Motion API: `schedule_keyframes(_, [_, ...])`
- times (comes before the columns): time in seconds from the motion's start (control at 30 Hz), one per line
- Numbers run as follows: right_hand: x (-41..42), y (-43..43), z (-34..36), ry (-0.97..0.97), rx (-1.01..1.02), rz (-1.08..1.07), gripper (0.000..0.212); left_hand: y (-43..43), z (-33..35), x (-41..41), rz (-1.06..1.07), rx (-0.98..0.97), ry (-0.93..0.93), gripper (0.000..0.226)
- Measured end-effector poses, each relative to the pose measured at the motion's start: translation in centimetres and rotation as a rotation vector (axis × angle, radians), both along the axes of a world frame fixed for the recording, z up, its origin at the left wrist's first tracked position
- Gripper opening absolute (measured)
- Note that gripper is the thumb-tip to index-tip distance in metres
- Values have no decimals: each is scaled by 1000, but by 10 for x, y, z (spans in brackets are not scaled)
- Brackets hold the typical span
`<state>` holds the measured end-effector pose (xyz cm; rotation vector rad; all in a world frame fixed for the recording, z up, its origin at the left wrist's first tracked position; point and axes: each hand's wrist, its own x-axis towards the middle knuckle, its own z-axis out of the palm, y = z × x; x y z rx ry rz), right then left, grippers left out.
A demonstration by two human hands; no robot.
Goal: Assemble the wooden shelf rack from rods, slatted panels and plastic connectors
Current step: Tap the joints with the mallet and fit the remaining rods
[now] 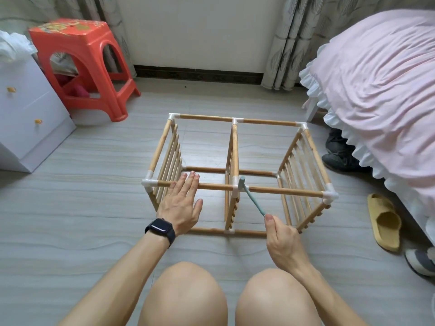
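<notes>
The wooden shelf rack (266, 123) lies on its side on the floor, with three slatted panels standing upright between rods joined by white plastic connectors. My left hand (182, 201) lies flat, fingers apart, on the near top rod (211, 186) close to the left corner connector (148, 183). My right hand (281, 234) grips the handle of a small teal mallet (250, 196). The mallet's head rests against the white middle connector (236, 183) on the near top rod.
A red plastic stool (82, 64) and a white drawer unit (28, 109) stand at the left. A bed with a pink cover (381, 85) fills the right side, with a yellow slipper (383, 222) and dark shoes (339, 151) beside it. My bare knees are at the bottom.
</notes>
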<state>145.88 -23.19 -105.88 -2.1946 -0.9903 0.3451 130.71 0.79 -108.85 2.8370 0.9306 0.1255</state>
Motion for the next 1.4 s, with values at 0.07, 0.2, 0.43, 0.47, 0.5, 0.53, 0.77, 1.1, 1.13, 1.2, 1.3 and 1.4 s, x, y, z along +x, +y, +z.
schedule_keyframes(0.07, [0,4,0,-26,-41,10,48,-1,0,2,18,8,-3,74])
schedule_keyframes(0.2, [1,6,0,-79,-178,9,46,-2,1,2,24,-1,-8,74])
schedule_keyframes(0.43, [12,14,55,-58,16,74,57,0,4,2,29,2,6,62])
schedule_keyframes(0.47, [12,15,64,-48,170,46,58,0,4,2,26,-1,10,61])
schedule_keyframes(0.5, [10,16,67,-46,340,19,56,0,4,2,25,-2,13,61])
schedule_keyframes(0.53, [5,16,65,-78,446,-1,52,0,2,2,26,-1,13,61])
schedule_keyframes(0.77, [-2,10,51,-133,232,-3,52,0,0,3,38,22,25,62])
schedule_keyframes(1.1, [-5,11,39,-117,311,-20,57,-2,5,3,43,6,35,64])
schedule_keyframes(1.13, [-6,11,37,-78,166,22,61,-3,6,2,39,-8,45,64])
schedule_keyframes(1.2, [-4,4,26,-40,-135,94,66,-5,3,1,44,-4,38,63])
schedule_keyframes(1.3, [4,1,41,19,43,8,58,-2,3,3,53,17,44,62])
schedule_keyframes(1.4, [9,0,48,-38,64,-27,56,2,4,7,78,7,64,65])
